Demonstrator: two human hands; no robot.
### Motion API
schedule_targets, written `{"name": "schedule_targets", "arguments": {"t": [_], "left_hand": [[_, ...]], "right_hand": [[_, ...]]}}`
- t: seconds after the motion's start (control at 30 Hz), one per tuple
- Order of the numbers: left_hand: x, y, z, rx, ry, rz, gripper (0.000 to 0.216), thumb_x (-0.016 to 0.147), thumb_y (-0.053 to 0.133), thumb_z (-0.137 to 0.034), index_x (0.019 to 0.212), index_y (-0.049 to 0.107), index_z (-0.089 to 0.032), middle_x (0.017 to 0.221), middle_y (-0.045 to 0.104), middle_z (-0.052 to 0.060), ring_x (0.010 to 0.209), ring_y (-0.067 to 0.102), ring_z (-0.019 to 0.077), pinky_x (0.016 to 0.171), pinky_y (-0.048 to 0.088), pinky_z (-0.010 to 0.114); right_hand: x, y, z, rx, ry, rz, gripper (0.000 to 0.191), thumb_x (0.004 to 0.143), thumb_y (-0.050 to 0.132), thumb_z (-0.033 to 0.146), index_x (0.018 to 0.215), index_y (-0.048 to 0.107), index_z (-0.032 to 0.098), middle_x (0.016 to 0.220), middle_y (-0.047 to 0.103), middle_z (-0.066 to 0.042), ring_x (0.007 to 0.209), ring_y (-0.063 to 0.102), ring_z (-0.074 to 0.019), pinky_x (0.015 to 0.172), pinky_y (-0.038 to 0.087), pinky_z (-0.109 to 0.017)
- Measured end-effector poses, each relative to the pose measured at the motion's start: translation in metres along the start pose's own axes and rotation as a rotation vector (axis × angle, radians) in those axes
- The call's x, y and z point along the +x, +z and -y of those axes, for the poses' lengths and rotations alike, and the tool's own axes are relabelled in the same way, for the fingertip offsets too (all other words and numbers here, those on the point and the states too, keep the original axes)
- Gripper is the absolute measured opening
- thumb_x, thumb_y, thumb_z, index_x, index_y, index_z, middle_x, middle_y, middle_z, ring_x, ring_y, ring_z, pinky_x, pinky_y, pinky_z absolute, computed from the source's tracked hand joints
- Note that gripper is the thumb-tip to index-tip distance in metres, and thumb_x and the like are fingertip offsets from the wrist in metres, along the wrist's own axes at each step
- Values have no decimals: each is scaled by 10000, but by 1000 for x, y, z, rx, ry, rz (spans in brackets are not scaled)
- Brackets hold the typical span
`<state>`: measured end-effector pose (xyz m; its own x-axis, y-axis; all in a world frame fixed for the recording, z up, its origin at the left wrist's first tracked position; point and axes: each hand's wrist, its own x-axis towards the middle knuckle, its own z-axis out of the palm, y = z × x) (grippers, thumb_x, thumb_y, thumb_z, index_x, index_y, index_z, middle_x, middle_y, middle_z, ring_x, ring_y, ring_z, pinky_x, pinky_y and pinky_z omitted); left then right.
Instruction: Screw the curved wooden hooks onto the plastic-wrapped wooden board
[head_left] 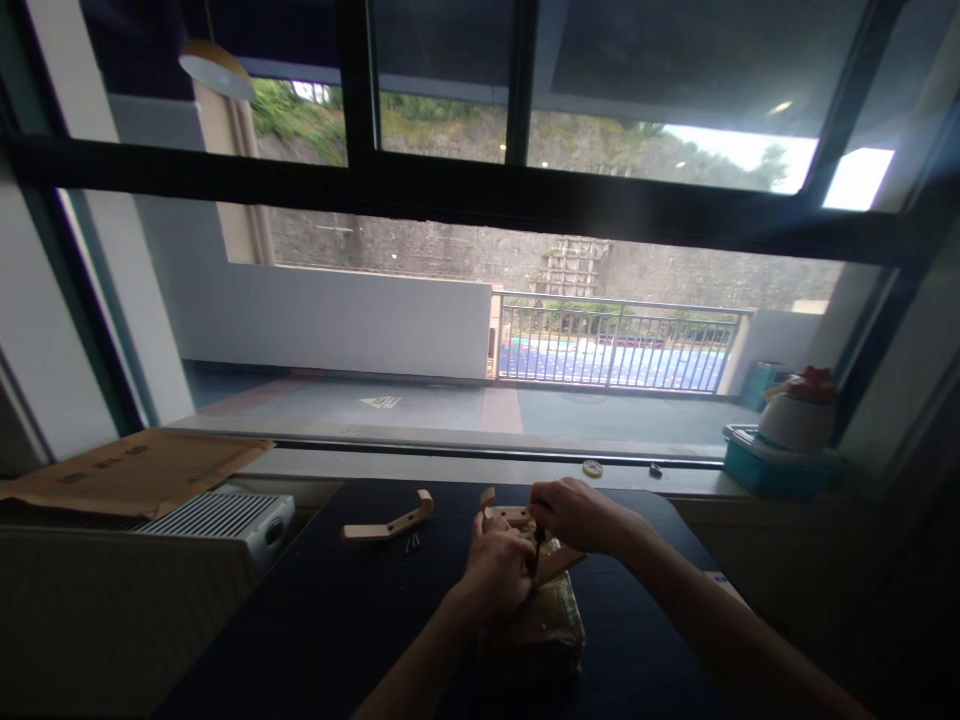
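Note:
My left hand (496, 570) is closed around a light wooden piece (507, 515) that it steadies on top of a plastic-wrapped brown bundle (541, 620) on the dark table (352, 620). My right hand (577, 512) is closed on a dark thin tool (537, 545), its tip pointing down at the wooden piece. A second curved wooden part (390, 524) lies flat to the left, with a few small screws (412, 542) beside it.
A white radiator (225, 515) with a cardboard sheet (135, 470) on it stands at the left. On the window sill sit a small round object (592, 467), a teal box (780, 465) and a white pot (799, 415). A large window fills the background.

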<state>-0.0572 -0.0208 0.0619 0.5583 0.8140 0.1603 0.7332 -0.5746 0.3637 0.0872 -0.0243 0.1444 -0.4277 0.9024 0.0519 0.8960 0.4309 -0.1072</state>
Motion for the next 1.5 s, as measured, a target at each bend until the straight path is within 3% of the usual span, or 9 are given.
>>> {"name": "schedule_targets", "arguments": {"t": [0.13,0.33,0.47,0.67,0.93,1.2,1.5], "left_hand": [[-1,0,0,8,-11,-2,163,703,529,-249,711,691,-260,810,671,16,1036,479,263,1023,123,552],[-1,0,1,14,0,-16,172,724,516,-264,719,689,-262,840,676,12,1058,473,259,1034,130,530],[1,-2,0,24,-6,19,168,712,524,-270,732,691,-274,838,675,15,1077,459,267,1043,98,536],[1,0,1,23,-1,4,163,700,520,-251,696,683,-253,861,676,27,1059,464,269,1036,110,540],[-1,-1,1,38,-2,-8,176,723,511,-254,721,687,-257,844,663,26,1063,469,264,1029,132,534],[0,-1,0,20,5,-8,176,716,515,-242,706,690,-262,798,657,23,1034,477,253,1033,128,538],[-1,-2,-1,26,0,-22,160,723,521,-268,694,677,-252,803,662,24,1046,478,260,1024,151,535]], "right_hand": [[0,-5,1,-6,30,31,281,880,398,308,921,637,166,843,660,-71,718,568,-151,574,311,-248],[-5,-19,-1,-8,-73,95,226,822,466,254,953,645,211,866,667,-26,735,568,-145,596,326,-240],[-5,-13,-1,4,-47,78,215,841,434,217,925,628,179,833,655,-45,737,565,-146,610,328,-242],[-3,-5,2,-3,13,31,256,874,410,297,951,605,151,811,645,-74,712,562,-157,585,316,-248],[-5,-15,-1,-2,-82,99,207,828,455,244,933,624,185,854,659,-43,738,573,-146,603,330,-233],[-1,3,-5,31,60,9,280,878,384,297,975,579,122,869,658,-110,759,584,-177,601,337,-260],[-10,-17,0,-13,-81,97,190,804,485,219,925,624,175,845,654,-48,718,558,-144,578,322,-232]]}}
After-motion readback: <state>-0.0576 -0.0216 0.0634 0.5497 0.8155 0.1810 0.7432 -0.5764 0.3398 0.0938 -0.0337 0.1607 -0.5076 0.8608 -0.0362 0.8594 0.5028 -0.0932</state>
